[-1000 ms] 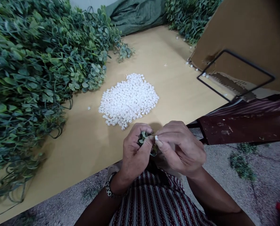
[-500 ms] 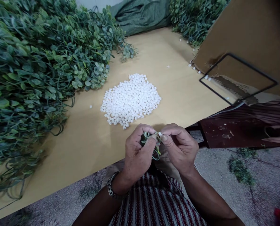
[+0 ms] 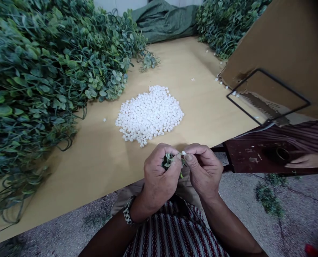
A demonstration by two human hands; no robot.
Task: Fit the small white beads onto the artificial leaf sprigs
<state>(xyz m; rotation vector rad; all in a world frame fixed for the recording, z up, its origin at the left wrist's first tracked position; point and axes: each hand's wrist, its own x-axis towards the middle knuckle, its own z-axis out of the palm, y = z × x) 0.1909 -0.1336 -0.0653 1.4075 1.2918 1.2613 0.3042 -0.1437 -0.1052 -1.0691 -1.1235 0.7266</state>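
White bead (image 3: 184, 152) sits between right hand's thumb and index fingertip, right at the grip. Right hand (image 3: 205, 173) is pinched on it. Left hand (image 3: 160, 175) is closed round a green sprig (image 3: 167, 160), leaves poking out between thumb and fingers. Thin stem runs from left thumb toward the bead; whether bead is on the stem, cannot tell. Hands near each other, just off the near edge of the table (image 3: 100, 160).

Just beyond the grip: white pile (image 3: 150, 114) of the same small beads. Left of pile, one stray bead (image 3: 104, 120). Farther left of grip, big leaf heap (image 3: 54, 64). Far beyond grip, green cloth (image 3: 169, 21), second heap (image 3: 228, 25) to its right. Right of grip and beyond, cardboard (image 3: 276, 46), few beads along its lower edge.

Right of grip, lower than table, dark red bench (image 3: 244, 153); co-worker's hand (image 3: 306, 161) at it, beside a dark ring (image 3: 282, 153). Watch (image 3: 127, 211) on left wrist, below grip. Striped garment (image 3: 172, 235) directly below grip.
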